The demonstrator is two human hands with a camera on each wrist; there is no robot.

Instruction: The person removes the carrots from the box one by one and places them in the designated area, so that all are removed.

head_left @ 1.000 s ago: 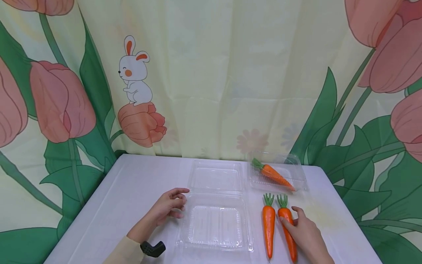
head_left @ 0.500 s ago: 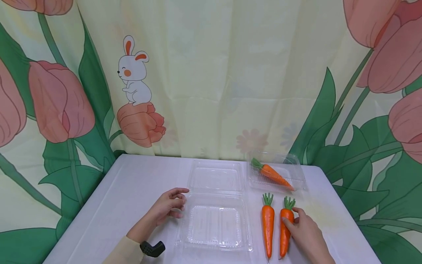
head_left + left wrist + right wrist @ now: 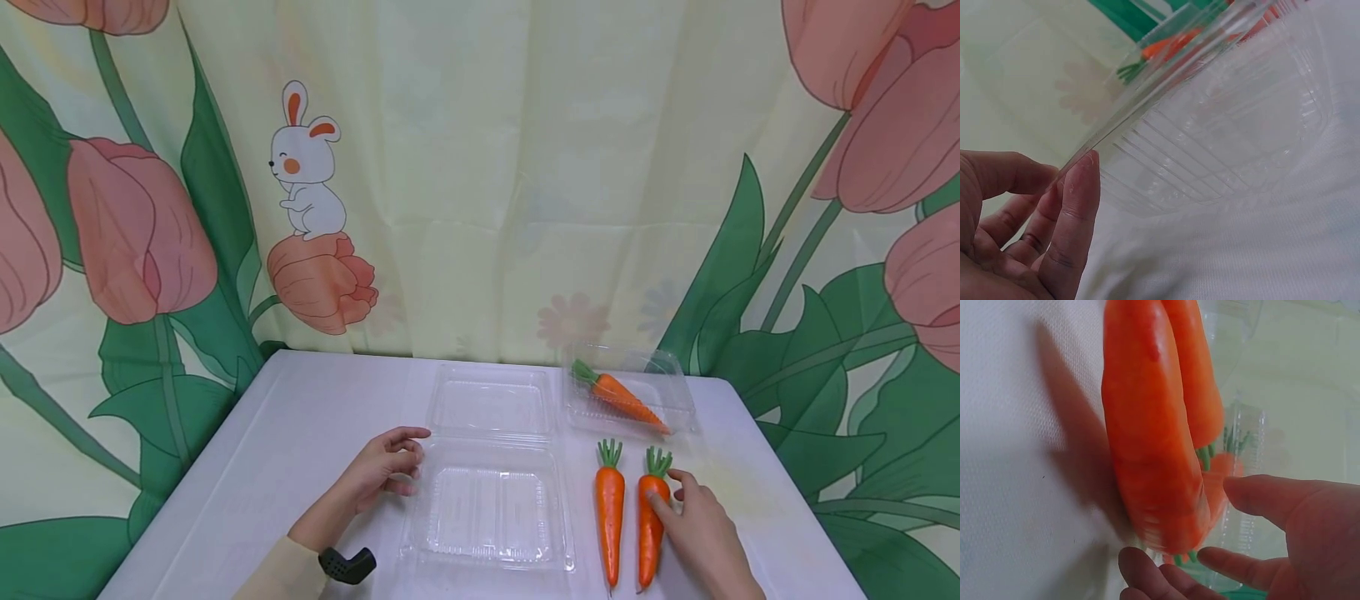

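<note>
At the lower centre of the frame, your left hand [image 3: 381,471] pinches the left edge of the open clear container [image 3: 487,517] on the table [image 3: 322,400]. At lower right, your right hand [image 3: 703,523] is relaxed, fingers parted, beside the right carrot [image 3: 648,542]; whether they touch is unclear. The left carrot [image 3: 609,525] lies between that carrot and the container.

Bkgd is filled by a pale yellow curtain [image 3: 465,167], vert. folds seen upper ctr. Lg. pink tulips [image 3: 142,233] w/ green leaves [image 3: 213,183] are printed along L & R edges. A white rabbit [image 3: 311,187] is drawn upper L, atop a coral bloom [image 3: 318,283] tipped sideways. Faint flowers [image 3: 573,321] are printed R of ctr, just above the white-covered surface [image 3: 300,400] at btm.
</note>
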